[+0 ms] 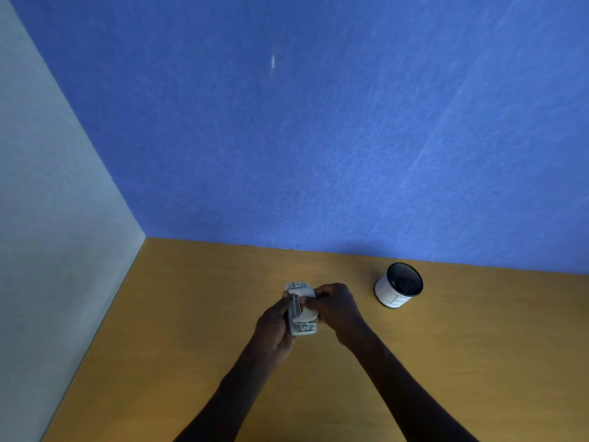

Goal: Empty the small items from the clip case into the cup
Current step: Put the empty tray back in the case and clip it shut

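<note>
A small pale grey clip case [301, 309] is held between both hands above the middle of the wooden table [191, 314]. My left hand [275, 327] wraps its left side from below. My right hand [338, 309] pinches its right edge, fingers on the lid. Whether the lid is open I cannot tell, and no small items show. The cup [398, 287], a black mesh pot with a white paper band, stands upright to the right of the case near the back wall, apart from both hands.
A blue fabric wall [318, 138] closes the back of the table. A pale grey side panel [47, 218] closes the left side. Bare wood lies around the hands and in front of the cup.
</note>
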Demonstrator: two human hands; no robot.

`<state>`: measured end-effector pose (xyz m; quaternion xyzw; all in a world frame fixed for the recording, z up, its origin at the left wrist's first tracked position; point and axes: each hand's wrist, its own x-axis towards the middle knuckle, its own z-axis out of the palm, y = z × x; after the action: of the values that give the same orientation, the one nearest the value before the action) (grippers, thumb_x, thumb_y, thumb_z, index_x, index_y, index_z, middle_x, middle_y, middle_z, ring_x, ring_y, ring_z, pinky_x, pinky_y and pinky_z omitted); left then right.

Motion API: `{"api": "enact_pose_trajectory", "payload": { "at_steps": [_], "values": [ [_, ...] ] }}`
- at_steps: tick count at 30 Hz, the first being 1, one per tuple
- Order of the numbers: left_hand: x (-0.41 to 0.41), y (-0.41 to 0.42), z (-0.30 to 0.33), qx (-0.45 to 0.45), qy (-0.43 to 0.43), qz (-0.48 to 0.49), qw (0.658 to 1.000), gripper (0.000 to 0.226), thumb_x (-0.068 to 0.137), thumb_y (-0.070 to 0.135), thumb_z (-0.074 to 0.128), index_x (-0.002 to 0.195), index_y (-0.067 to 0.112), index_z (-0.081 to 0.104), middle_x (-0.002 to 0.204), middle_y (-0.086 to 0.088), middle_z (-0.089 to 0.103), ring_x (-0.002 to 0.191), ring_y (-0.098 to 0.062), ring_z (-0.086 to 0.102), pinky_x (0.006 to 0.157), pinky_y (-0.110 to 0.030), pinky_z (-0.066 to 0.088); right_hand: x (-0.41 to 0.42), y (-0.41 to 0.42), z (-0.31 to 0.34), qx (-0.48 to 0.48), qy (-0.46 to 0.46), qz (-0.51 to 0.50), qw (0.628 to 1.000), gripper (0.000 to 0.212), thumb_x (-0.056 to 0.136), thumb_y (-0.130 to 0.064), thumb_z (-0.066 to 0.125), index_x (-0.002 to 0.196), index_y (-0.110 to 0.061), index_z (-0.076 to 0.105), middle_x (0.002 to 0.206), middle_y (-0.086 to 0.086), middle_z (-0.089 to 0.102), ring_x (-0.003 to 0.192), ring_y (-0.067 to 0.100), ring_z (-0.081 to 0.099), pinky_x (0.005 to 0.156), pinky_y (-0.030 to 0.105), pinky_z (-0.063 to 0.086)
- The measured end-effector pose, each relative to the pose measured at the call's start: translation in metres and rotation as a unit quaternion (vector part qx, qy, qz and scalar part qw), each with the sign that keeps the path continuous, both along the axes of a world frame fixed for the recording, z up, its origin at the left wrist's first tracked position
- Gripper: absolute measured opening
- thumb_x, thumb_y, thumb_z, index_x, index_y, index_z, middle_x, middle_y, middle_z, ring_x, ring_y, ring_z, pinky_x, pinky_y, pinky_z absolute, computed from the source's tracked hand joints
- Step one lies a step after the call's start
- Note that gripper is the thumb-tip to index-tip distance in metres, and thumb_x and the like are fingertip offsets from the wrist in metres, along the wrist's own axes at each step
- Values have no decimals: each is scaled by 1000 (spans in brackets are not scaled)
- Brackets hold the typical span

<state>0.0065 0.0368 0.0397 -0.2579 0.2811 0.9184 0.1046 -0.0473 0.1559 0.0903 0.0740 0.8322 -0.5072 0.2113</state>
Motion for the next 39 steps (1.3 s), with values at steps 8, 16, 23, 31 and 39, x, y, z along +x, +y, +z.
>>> {"api": "enact_pose_trajectory", "payload": {
  "at_steps": [8, 16, 23, 31, 39],
  "values": [
    [-1, 3, 2, -63, 34, -9, 997, 34, 98, 18, 45, 117, -1, 64, 99, -17, 72, 83, -27, 70, 68, -36, 57, -8, 4, 1, 35, 53, 17, 998, 28, 84, -36, 73, 83, -9, 77, 74, 3, 76, 64, 10, 73, 60, 32, 60],
    [0, 3, -4, -124, 1, -38, 992, 28, 96, 15, 46, 104, 3, 70, 87, -14, 73, 77, -25, 68, 67, -37, 57, -22, 13, 0, -19, -9, 3, 1000, 7, 83, -14, 76, 85, -10, 81, 73, 1, 76, 58, 10, 62, 51, 22, 51],
    [0, 3, -4, -172, 2, -60, 983, 32, 98, 14, 46, 88, 10, 76, 79, -10, 73, 68, -20, 70, 59, -32, 56, -24, 16, -7, -57, -70, -61, 994, 11, 77, -11, 82, 68, -16, 78, 63, -1, 75, 59, 10, 68, 61, 26, 60],
    [-4, 4, -4, -163, 0, -27, 986, 26, 98, 13, 47, 95, 5, 72, 82, -12, 73, 69, -20, 71, 58, -30, 56, -17, 19, -11, -160, -87, -62, 981, 15, 87, -4, 71, 100, 1, 76, 99, 24, 76, 78, 22, 69, 65, 26, 57],
    [-8, 1, 5, -176, -1, 10, 984, 26, 101, 15, 44, 98, 3, 67, 73, -8, 74, 61, -18, 70, 52, -28, 55, 7, 28, -19, -151, -137, 16, 979, 21, 89, -4, 67, 107, 5, 73, 106, 28, 73, 87, 30, 71, 82, 37, 60]
  ]
}}
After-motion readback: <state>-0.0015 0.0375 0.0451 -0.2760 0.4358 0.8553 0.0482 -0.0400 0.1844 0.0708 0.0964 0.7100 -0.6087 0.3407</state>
